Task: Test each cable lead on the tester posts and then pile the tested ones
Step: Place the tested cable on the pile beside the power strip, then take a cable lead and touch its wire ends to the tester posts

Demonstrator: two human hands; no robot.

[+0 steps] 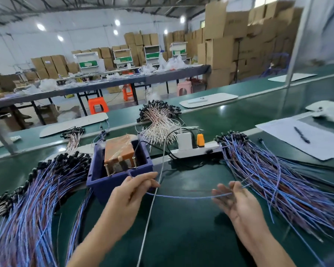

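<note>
step: testing | left grip (pixel 131 191) is pinching lead (pixel 181 197) | right grip (pixel 237 201) blurred, cannot tell | advice: keeping lead taut, aiming ends at tester posts (pixel 134 161), 12 o'clock

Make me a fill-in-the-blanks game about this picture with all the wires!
The left hand pinches one thin ____ cable lead.
The tester has ____ metal posts at its front.
On the white paper lies a black ____.
An ____ plug stands in the white power strip.
Missing words: blue, two, pen, orange.
</note>
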